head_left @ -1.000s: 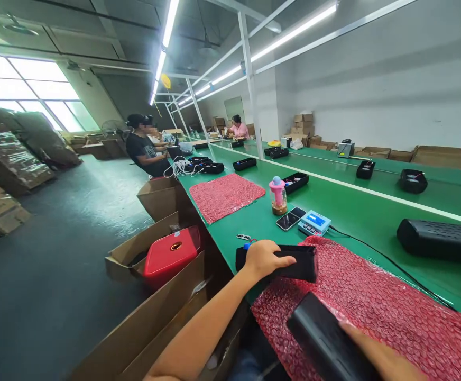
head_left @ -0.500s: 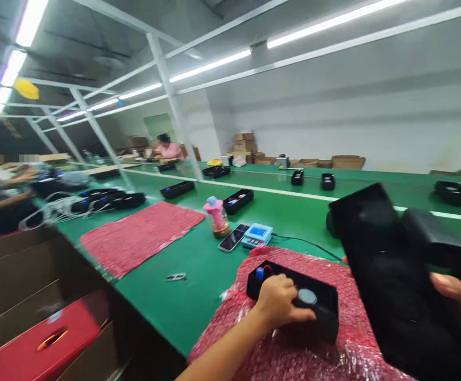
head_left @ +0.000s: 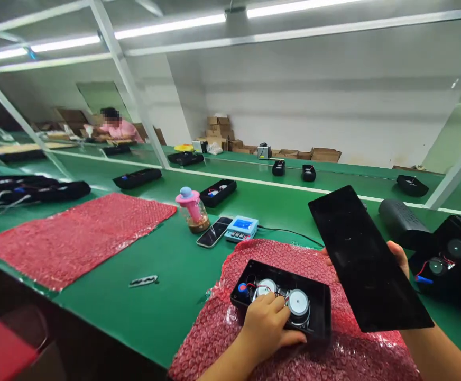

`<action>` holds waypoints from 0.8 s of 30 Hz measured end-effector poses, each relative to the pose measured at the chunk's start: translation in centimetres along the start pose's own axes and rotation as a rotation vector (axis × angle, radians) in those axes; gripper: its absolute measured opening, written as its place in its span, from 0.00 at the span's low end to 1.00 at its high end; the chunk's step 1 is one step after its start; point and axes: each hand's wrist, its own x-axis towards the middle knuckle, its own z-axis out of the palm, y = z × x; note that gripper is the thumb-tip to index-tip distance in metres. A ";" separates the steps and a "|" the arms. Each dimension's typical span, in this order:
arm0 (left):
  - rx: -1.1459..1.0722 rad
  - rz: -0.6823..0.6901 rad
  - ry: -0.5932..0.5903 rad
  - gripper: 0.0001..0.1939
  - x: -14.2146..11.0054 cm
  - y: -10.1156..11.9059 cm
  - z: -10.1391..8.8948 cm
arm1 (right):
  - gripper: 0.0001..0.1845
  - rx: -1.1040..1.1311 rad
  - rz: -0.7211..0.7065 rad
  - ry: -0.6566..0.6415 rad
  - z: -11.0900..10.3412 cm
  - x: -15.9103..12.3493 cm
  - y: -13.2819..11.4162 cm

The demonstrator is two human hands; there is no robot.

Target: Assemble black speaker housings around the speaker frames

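Note:
My left hand (head_left: 268, 328) grips the near wall of an open black speaker housing (head_left: 317, 299), thumb outside and fingers inside against two round silver drivers (head_left: 297, 304). The housing rests on a red bubble-wrap sheet (head_left: 254, 254) on the green bench (head_left: 167, 296). My right hand (head_left: 399, 256) holds a flat black cover panel (head_left: 367, 262) tilted in the air to the right of the housing; only its fingertips show at the panel's edges.
A pink-topped bottle (head_left: 193, 209), a phone (head_left: 214, 232) and a small blue-screened meter (head_left: 241, 227) stand behind the sheet. Another open speaker housing (head_left: 450, 256) and a black cylinder speaker (head_left: 403, 222) lie at right. A second red sheet (head_left: 75, 235) lies left. A person (head_left: 113, 127) sits far off.
My view swung right. My left hand drew the housing onto the red sheet and holds it there. My right hand lifted the black panel off the sheet and holds it up at right.

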 end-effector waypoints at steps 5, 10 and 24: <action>-0.038 -0.067 0.004 0.17 -2.1 -1.6 -2.2 | 0.37 0.178 0.217 0.043 2.1 0.3 0.7; -0.108 -0.208 -0.010 0.11 -3.3 -3.4 -3.1 | 0.44 0.373 0.331 -0.186 4.6 0.8 1.0; -0.297 -0.285 0.081 0.05 -4.1 -2.5 -2.6 | 0.33 0.084 0.252 0.064 5.1 1.2 2.6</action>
